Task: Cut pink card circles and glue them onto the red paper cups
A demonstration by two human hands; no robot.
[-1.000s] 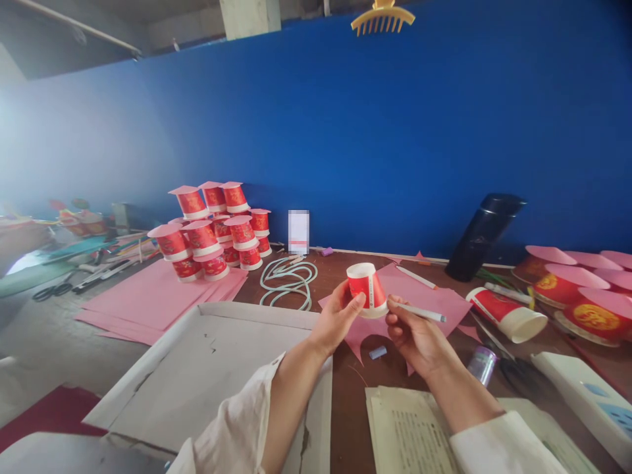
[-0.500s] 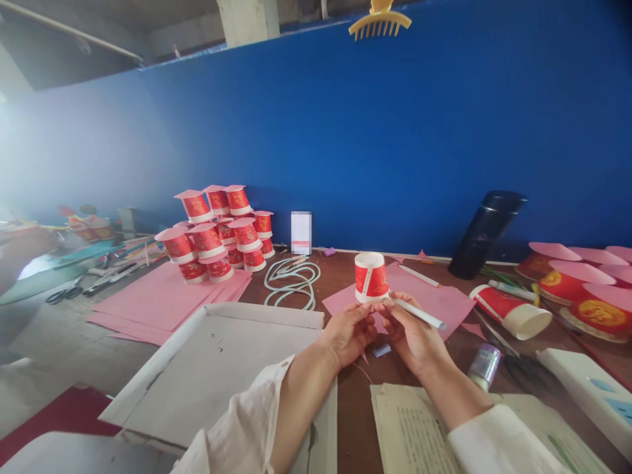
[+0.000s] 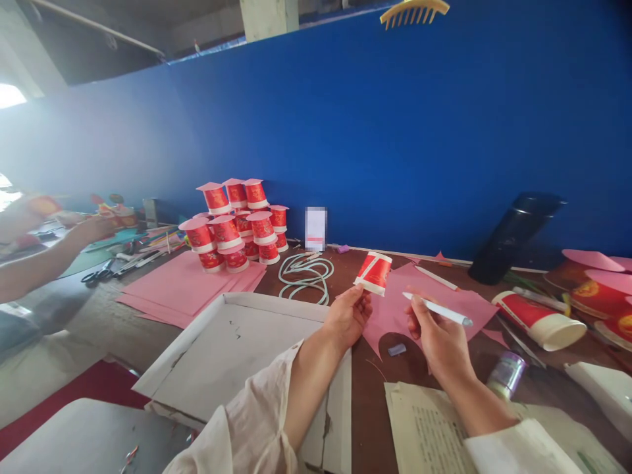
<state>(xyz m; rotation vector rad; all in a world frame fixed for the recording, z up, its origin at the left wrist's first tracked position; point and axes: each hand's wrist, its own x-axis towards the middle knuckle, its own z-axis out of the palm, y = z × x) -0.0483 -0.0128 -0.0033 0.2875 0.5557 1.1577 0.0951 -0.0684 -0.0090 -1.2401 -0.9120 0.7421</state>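
A red and white paper cup (image 3: 374, 271) is tilted in my left hand (image 3: 348, 317), whose thumb and fingers pinch its lower rim. To the right, my right hand (image 3: 439, 339) grips a white pen (image 3: 442, 310), its tip pointing left towards the cup without touching it. Beneath and behind both hands lies a pink paper sheet (image 3: 434, 297) with curved cut-outs along its edge. A small grey-purple piece (image 3: 396, 349) rests on the brown table between my forearms.
Red cups with pink paper tops (image 3: 227, 230) stand stacked at left beside pink sheets (image 3: 182, 283). A white cardboard tray (image 3: 237, 362), cable (image 3: 306, 276), black bottle (image 3: 513, 237), lying cup (image 3: 538, 320), jar (image 3: 507, 375) and another person's arm (image 3: 54, 253) are around.
My hands have moved apart. The cup has gone from upright to tilted in my left hand, and my right hand has left it with the pen. The view has turned left.
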